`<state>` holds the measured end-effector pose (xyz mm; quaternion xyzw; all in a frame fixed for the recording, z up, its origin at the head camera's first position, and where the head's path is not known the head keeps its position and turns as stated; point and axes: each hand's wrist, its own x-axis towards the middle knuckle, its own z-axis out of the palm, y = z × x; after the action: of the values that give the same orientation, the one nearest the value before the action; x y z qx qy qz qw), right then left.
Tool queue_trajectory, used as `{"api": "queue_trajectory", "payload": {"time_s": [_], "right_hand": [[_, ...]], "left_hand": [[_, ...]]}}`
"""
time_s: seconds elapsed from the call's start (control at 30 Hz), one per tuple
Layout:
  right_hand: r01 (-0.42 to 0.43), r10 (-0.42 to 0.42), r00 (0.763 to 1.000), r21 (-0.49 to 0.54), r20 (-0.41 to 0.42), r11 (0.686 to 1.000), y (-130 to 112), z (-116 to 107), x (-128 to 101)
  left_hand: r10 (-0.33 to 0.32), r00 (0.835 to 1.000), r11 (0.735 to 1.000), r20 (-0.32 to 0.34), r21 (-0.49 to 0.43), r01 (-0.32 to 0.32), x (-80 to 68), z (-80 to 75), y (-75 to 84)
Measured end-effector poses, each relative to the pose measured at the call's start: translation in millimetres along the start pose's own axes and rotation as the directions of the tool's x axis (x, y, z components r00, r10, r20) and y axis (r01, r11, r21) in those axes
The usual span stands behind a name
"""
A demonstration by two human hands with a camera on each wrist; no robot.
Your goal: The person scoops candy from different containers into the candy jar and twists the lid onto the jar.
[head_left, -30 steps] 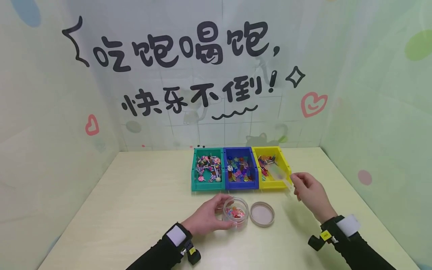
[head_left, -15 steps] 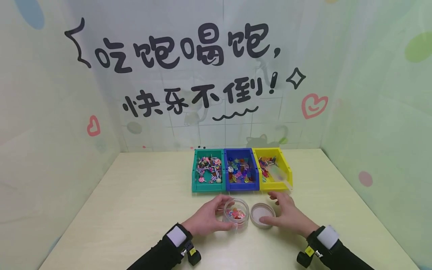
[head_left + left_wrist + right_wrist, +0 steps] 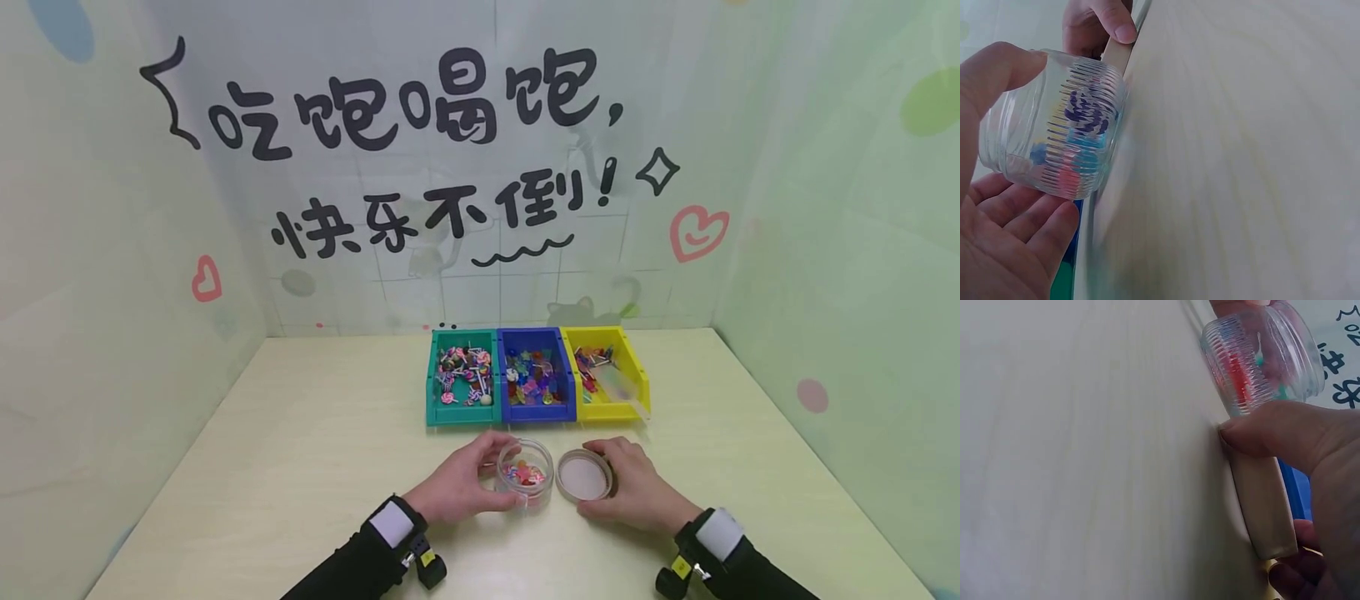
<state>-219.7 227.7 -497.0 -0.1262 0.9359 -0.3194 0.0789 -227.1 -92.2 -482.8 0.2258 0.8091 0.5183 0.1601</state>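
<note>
My left hand (image 3: 463,483) grips a clear jar (image 3: 527,492) standing upright without its lid, thumb on the near side and fingers round the far side. Small colourful candy-like charms (image 3: 525,473) lie in its bottom. Ridged clear walls of the jar (image 3: 1079,125) show in the left wrist view. Just right of the jar, my right hand (image 3: 637,487) holds a round beige lid (image 3: 585,478) by its edge, hollow side up at the tabletop. The right wrist view has the thumb against the lid's side wall (image 3: 1263,506), the other fingers partly hidden behind it.
Behind the hands, green (image 3: 461,417), blue (image 3: 538,413) and yellow (image 3: 603,413) bins stand joined in a row, each with small charms. A translucent scoop (image 3: 617,383) leans in the yellow bin. The pale wooden table (image 3: 322,417) meets printed walls at the back and sides.
My right hand has let go of the scoop, left in the yellow bin, and moved left and nearer to take the lid's edge. My left hand and the jar have stayed put.
</note>
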Motion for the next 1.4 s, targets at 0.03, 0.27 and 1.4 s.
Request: {"api": "queue_trajectory", "payload": {"time_s": [0.03,0.27,1.4], "right_hand": [[-0.004,0.004,1.0,0.005,0.0,1.0,-0.3,0.5,0.1],[-0.044,0.048,0.999,0.188,-0.016,0.981,-1.8,-1.6,-3.2],[0.424,-0.307,0.901,0.469,-0.306,0.775,-54.8,-30.5,-5.0]], "left_hand": [[-0.001,1.0,1.0,0.0,-0.001,0.001,-0.1,0.0,0.0],[-0.006,1.0,1.0,0.007,-0.006,0.006,-0.8,-0.1,0.5],[-0.003,1.0,1.0,0.019,-0.027,0.003,-0.6,-0.9,-0.4]]}}
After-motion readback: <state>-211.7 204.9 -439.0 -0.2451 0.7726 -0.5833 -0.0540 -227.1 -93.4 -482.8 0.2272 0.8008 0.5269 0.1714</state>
